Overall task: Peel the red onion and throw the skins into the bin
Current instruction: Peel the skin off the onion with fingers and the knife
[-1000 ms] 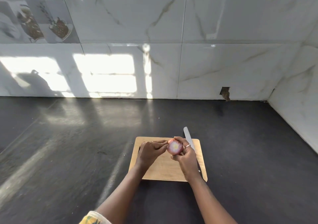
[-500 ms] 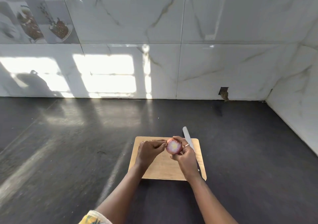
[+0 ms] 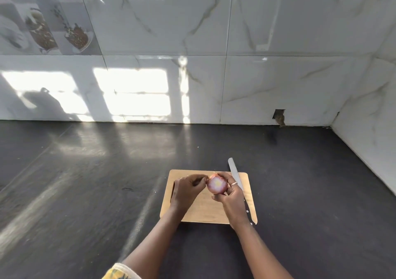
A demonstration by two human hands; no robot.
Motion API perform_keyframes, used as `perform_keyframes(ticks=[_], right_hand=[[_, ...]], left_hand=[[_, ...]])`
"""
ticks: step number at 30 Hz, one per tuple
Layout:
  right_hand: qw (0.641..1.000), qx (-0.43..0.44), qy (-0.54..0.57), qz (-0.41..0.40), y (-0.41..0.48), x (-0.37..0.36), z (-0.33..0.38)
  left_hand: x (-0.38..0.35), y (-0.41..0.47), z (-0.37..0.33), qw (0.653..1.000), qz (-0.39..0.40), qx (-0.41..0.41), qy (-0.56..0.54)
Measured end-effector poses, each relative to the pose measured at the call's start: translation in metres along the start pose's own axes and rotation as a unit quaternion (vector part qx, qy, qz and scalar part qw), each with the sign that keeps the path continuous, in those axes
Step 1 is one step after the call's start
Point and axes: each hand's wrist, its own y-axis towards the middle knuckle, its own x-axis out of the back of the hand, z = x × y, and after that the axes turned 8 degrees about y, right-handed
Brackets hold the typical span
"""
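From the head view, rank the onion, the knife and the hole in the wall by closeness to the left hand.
1. The onion: at the fingertips of the left hand, just to their right.
2. The knife: along the right side of the board.
3. The hole in the wall: far back, to the right.

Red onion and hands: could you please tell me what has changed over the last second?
No visible change. The right hand still holds the red onion over the cutting board, the left hand pinching at its edge; the knife lies untouched.
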Motion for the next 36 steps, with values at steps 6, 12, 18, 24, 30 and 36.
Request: perform_keyframes(ticks=[6,12,18,24,30,36], right_hand=[[1.000,-0.005,0.024,0.001,-0.003,-0.002,0.004],[1.000,0.003,0.009,0.002,-0.004,-0.001,0.003],[1.000,-0.002,0.024,-0.003,-0.004,-0.002,0.002],[0.999,-0.014,0.050,-0.007,-0.001,-0.003,0.000],[0.989,-0.027,0.144,-0.009,0.003,-0.005,-0.001],[0.976,-0.040,0.215,0.004,0.006,-0.005,0.001]], left_hand=[[0.003,-0.006,-0.003,0.998,0.036,-0.036,-0.023],[0.007,-0.003,-0.001,0.998,0.038,-0.023,-0.041],[0.007,-0.002,-0.004,0.999,0.018,-0.041,0.003],[-0.002,0.000,-0.004,0.999,-0.026,-0.021,0.040],[-0.005,-0.001,-0.003,0.997,-0.013,0.000,0.070],[-0.002,0.000,-0.001,0.998,0.037,-0.004,0.058]])
